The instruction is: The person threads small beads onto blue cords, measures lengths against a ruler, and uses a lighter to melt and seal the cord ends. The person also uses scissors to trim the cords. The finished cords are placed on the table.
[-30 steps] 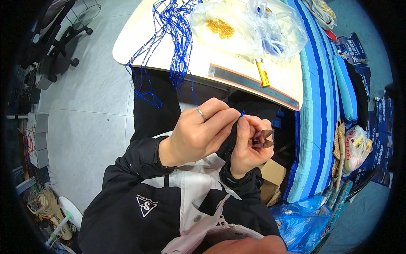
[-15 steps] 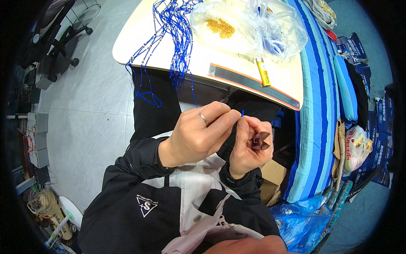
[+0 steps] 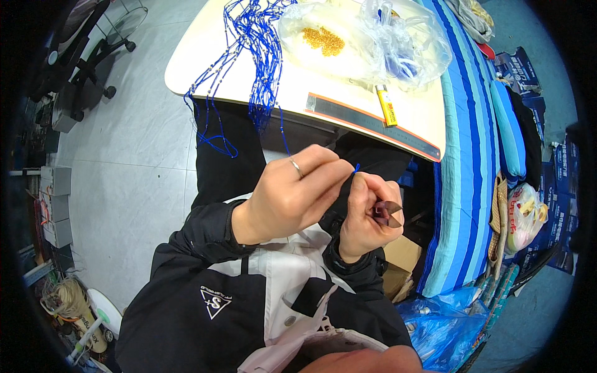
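Observation:
Both my hands are raised close together in front of my chest. My left hand (image 3: pixel 292 196), with a ring on one finger, pinches the end of a thin blue cord (image 3: pixel 356 168) between thumb and forefinger. My right hand (image 3: pixel 367 211) meets it at the cord tip and also grips a small dark plier-like tool (image 3: pixel 388 211) in the palm. The cord seems to lead up to a bundle of blue beaded cords (image 3: pixel 255 56) draped over the white table's (image 3: pixel 211 68) near edge.
On the table lie a clear plastic bag with yellow beads (image 3: pixel 323 38), a long metal ruler (image 3: pixel 373 127) and a yellow lighter (image 3: pixel 387 105). A blue striped mattress (image 3: pixel 472 155) runs along the right. An office chair (image 3: pixel 87 68) stands at the left.
My hands have stayed almost in place; the fingers shifted slightly at the cord tip.

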Motion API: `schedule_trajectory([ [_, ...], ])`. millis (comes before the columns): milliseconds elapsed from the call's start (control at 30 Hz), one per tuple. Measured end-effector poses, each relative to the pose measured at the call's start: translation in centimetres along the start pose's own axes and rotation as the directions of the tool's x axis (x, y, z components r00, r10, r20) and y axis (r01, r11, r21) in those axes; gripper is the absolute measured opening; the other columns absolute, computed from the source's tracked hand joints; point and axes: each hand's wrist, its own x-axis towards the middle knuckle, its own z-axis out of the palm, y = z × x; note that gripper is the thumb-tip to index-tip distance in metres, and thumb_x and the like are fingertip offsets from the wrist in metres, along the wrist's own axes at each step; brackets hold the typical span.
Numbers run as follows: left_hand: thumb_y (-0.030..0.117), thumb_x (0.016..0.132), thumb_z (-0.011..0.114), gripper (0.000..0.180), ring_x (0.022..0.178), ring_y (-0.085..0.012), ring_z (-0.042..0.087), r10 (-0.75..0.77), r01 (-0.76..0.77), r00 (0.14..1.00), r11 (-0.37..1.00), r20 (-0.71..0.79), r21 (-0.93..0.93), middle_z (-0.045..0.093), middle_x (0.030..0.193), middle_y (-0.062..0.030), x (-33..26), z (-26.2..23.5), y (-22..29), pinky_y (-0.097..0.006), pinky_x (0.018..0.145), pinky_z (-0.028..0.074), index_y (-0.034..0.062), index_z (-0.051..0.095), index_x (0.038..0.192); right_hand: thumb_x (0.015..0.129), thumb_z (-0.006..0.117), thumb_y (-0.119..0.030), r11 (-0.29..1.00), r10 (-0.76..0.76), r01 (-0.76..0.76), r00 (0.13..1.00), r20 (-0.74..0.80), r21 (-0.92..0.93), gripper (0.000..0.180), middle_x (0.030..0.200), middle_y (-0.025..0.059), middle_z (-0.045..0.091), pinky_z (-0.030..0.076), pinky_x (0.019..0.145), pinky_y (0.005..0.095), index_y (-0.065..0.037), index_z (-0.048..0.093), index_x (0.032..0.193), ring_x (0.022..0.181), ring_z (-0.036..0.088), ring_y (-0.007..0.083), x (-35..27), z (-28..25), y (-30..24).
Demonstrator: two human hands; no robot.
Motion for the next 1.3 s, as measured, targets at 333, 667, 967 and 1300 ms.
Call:
schedule_trajectory([
  [333,-0.006,0.069,0.072,0.028,0.061,-0.0192,0.061,0.054,-0.053,0.998,0.995,-0.010,0.085,0.061,0.086,-0.0103,-0.03,0.08,-0.03,-0.027,0.051,0.049,-0.0004,0.068,0.095,0.073,0.079,-0.004,0.998,0.056,-0.055,0.998,0.011,-0.021,0.013,0.074,0.0067,0.069,0.050,0.057,0.0267,-0.005,0.067,0.077,0.061,0.063,0.0165,-0.02,0.02,-0.29],
  [667,-0.002,0.065,0.072,0.034,0.070,-0.0245,0.064,0.099,-0.100,0.995,0.990,0.017,0.097,0.060,0.087,-0.0113,0.04,-0.15,0.13,-0.031,0.057,0.053,-0.0034,0.065,0.098,0.073,0.080,-0.004,0.997,0.066,-0.066,0.998,-0.001,-0.035,0.013,0.075,0.0051,0.069,0.050,0.058,0.0258,-0.005,0.067,0.077,0.063,0.064,0.0155,0.03,0.04,-0.51],
  [967,-0.003,0.065,0.071,0.035,0.071,-0.0248,0.065,0.084,-0.086,0.996,0.992,0.017,0.092,0.060,0.088,-0.0117,-0.06,-0.04,0.17,-0.032,0.058,0.054,-0.0031,0.065,0.099,0.072,0.080,-0.006,0.993,0.012,-0.013,1.000,-0.008,-0.116,0.014,0.074,0.0059,0.069,0.050,0.057,0.0271,-0.006,0.066,0.074,0.061,0.064,0.0179,0.06,0.01,-0.40],
  [1300,0.003,0.070,0.063,0.035,0.062,-0.0201,0.056,0.263,-0.280,0.959,0.928,0.102,0.246,0.057,0.090,-0.0111,0.17,-0.32,-0.48,-0.030,0.054,0.044,-0.0074,0.062,0.103,0.076,0.076,-0.005,0.999,-0.017,0.019,0.999,0.046,-0.051,0.011,0.080,0.0127,0.070,0.053,0.062,0.0314,-0.004,0.067,0.082,0.068,0.067,0.0232,0.45,-0.52,-0.59],
])
